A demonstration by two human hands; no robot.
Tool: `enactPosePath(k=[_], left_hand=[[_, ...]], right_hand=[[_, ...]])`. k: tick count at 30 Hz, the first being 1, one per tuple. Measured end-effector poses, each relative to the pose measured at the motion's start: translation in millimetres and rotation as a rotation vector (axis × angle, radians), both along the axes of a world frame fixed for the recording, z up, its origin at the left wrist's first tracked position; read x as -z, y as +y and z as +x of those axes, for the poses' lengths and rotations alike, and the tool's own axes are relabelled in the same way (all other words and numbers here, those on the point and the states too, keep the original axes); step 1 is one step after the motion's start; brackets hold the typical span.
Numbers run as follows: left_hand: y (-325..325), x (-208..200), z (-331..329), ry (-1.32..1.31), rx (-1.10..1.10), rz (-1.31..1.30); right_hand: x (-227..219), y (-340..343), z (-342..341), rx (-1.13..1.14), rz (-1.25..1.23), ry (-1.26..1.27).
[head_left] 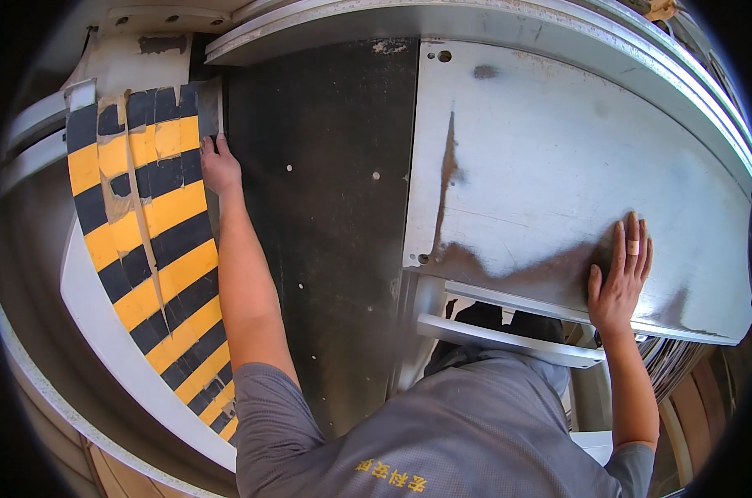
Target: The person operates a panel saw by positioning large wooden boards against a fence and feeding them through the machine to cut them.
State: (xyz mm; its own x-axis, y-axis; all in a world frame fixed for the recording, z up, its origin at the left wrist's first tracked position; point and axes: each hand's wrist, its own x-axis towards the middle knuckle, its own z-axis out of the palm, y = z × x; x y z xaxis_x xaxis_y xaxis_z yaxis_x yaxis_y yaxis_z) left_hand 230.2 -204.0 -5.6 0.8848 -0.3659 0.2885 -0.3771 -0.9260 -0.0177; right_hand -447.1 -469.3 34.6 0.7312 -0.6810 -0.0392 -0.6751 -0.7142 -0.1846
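My left hand [221, 168] is at the right edge of a panel [181, 207] with slanting black and yellow stripes. Its thumb and fingers close around a narrow grey strip [212, 104] beside that edge; the fingertips are partly hidden. My right hand [622, 280] lies flat on a large pale metal plate [550, 158], near the edge closest to me, fingers stretched and a light band around one of them. Brown, worn patches mark the plate's near and left parts. Between the hands lies a dark flat surface [326, 191] with a few small pale spots.
A curved-looking metal rail [492, 29] runs along the far side. Below the plate, a white bar [509, 340] crosses in front of my body. Cables [671, 365] bunch at the lower right. Torn tape [139, 216] runs down the striped panel; a white curved edge [114, 340] flanks it.
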Motion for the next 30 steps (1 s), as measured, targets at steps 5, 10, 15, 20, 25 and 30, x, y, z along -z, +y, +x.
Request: enactPosePath(k=[5, 10, 15, 20, 25, 30], left_hand=[[-4, 2, -5, -0.033, 0.017, 0.025], [-8, 4, -14, -0.045, 0.044, 0.028], [-11, 5, -14, -0.060, 0.066, 0.028], [-16, 5, -17, -0.078, 0.071, -0.034], [-22, 0, -25, -0.042, 0.044, -0.073], [-26, -3, -26, -0.013, 0.012, -0.065]], right_hand=[[1, -2, 0, 0.009, -0.008, 0.021], [2, -3, -1, -0.008, -0.036, 0.022], [2, -5, 1, -0.001, -0.024, 0.017], [0, -5, 4, 0.005, -0.030, 0.020], [-2, -5, 4, -0.001, -0.029, 0.018], [-5, -5, 4, -0.024, -0.045, -0.022]])
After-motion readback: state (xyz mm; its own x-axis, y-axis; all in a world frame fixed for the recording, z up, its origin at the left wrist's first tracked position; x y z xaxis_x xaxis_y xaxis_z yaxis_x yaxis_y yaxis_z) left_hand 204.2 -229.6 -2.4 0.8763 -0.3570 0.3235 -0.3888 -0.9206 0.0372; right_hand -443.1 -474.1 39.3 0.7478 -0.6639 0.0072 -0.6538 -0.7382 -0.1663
